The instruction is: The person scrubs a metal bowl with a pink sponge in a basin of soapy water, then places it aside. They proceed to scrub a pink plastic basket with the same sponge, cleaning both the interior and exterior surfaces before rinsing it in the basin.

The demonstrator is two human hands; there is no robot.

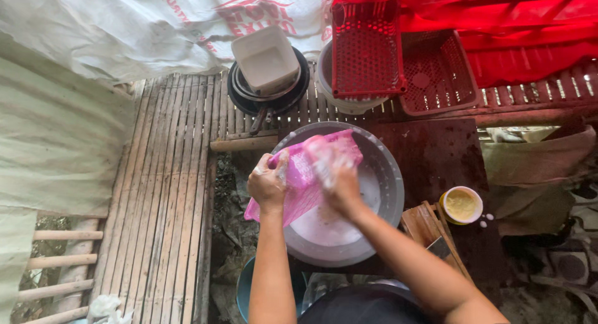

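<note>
A pink, translucent plastic tray or lid (301, 174) is held tilted over a round grey basin (387, 181) of soapy water. My left hand (268, 182) grips its left edge. My right hand (337, 173), covered in foam, presses on its upper face; whether it holds a sponge is hidden by the suds.
A slatted bamboo platform (168, 193) lies to the left. Behind the basin stand a dark pan with a white square container (266, 59), a red basket (366, 47) over a white bucket, and another red basket (439, 72). A small yellow cup (461, 204) sits at right beside a wooden rack (430, 227). A dark tub (364, 305) is near my body.
</note>
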